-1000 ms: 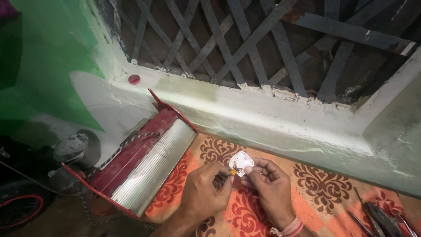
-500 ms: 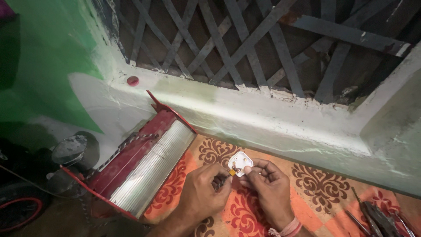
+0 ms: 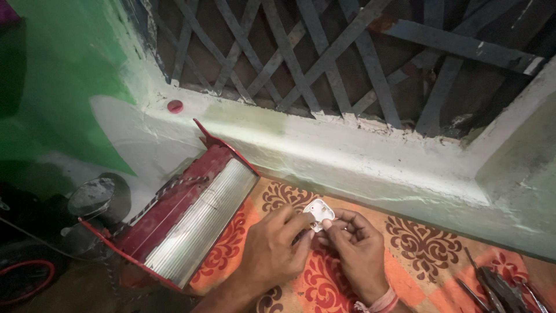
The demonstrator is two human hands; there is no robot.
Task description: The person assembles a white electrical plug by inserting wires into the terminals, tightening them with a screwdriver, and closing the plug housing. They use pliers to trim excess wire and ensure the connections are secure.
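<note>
A single head view looks steeply down (close in) at the hands [image 3: 315,246] below a window ledge [image 3: 359,153].

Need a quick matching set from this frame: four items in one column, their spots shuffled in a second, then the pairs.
1. small white part
2. red cap
3. red lamp housing
4. hand tools

A. on the window ledge
B. lower right on the patterned cloth
C. pinched between left hand and right hand
D. left of the hands, ribbed lens up

Pairs: 1-C, 2-A, 3-D, 4-B
</note>
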